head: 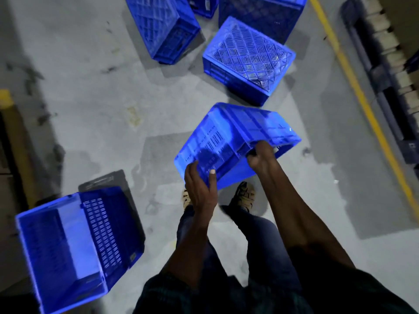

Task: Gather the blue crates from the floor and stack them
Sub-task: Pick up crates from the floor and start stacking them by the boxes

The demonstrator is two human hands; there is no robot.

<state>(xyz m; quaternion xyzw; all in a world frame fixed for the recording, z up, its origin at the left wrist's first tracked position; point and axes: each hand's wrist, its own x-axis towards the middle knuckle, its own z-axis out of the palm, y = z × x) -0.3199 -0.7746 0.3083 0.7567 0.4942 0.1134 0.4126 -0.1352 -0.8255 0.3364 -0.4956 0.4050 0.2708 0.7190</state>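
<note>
I hold a blue slotted crate point(235, 137) tilted in the air above my feet. My left hand point(199, 186) grips its near left corner, thumb on the rim. My right hand point(260, 157) curls round the rim on its near right side. An upside-down blue crate point(247, 57) rests on the floor just beyond it. Another blue crate point(163, 26) lies on its side at the top left of centre. A tall blue crate point(260, 14) stands at the top edge. At the lower left an upright open crate point(74, 245) shows its inside.
The grey concrete floor point(102, 98) has dark stains. A yellow line point(362, 105) runs diagonally along the right, with a dark rack point(390, 71) of pale boxes behind it. A yellow-topped post and brown edge point(13, 132) border the left. My feet point(244, 196) stand under the held crate.
</note>
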